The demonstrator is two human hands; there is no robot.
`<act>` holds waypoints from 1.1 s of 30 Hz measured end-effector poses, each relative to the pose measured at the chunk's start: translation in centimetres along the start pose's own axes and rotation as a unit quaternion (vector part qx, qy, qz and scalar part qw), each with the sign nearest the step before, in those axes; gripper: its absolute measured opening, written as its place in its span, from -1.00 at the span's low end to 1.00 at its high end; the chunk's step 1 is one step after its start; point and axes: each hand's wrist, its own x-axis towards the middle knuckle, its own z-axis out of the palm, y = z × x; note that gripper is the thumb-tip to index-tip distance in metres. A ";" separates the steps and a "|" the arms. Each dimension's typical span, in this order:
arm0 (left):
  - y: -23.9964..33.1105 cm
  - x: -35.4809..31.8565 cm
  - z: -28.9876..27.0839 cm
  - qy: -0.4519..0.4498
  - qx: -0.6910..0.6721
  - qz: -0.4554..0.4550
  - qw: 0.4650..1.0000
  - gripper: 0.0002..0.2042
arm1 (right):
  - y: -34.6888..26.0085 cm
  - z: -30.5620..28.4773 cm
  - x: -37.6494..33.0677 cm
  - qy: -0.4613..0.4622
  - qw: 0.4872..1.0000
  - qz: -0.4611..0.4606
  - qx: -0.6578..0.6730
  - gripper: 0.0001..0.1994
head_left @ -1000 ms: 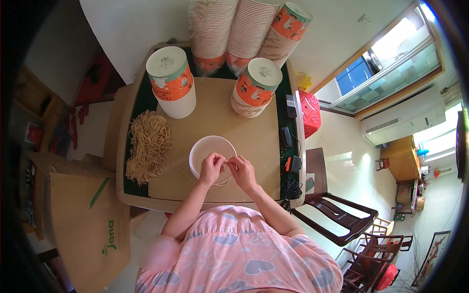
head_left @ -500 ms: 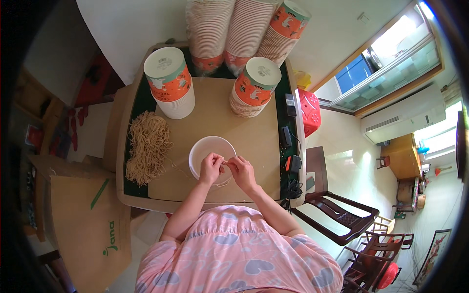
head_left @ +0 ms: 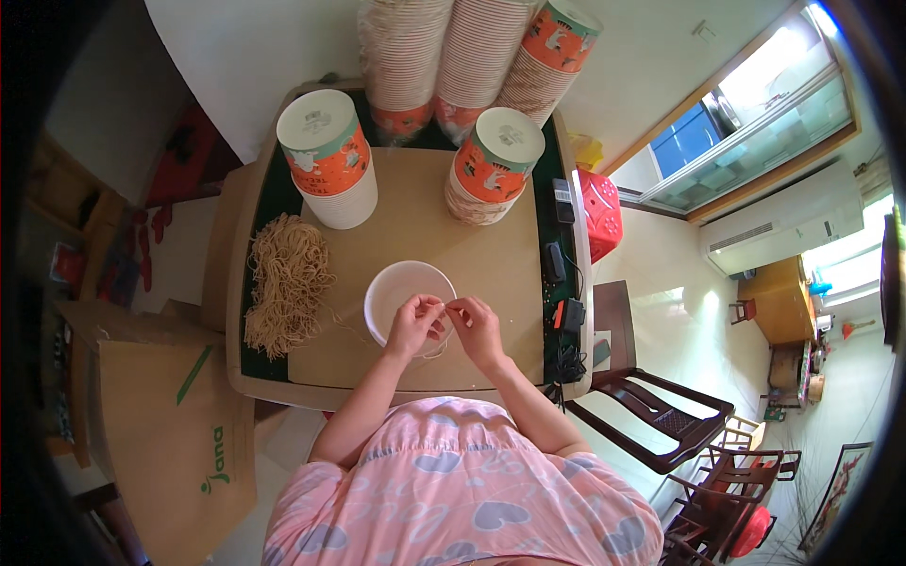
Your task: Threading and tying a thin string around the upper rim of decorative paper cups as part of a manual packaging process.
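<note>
A white paper bowl (head_left: 401, 288) stands on the brown tabletop (head_left: 415, 226) in front of me. My left hand (head_left: 415, 325) and my right hand (head_left: 475, 327) meet over the bowl's near rim, fingertips pinched together on a thin beige string (head_left: 436, 351) that loops below them. A thin strand runs left from the bowl toward a heap of the same beige strings (head_left: 283, 281) lying at the table's left side.
Two short stacks of orange-and-white paper bowls (head_left: 330, 156) (head_left: 491, 165) stand behind the bowl, with taller stacks (head_left: 462, 52) at the far edge. Black chargers and cables (head_left: 564, 311) lie along the right edge. A cardboard box (head_left: 170, 424) sits left, dark wooden chairs (head_left: 661, 415) right.
Both hands stay at the bowl's near rim, with only small finger movements on the string. The bowl and the stacks have not moved.
</note>
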 end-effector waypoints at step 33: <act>5.2 -2.8 -1.5 -0.117 -0.033 0.029 0.992 -0.77 | 4.1 -4.1 13.3 -0.149 0.983 -0.082 -0.064 -0.90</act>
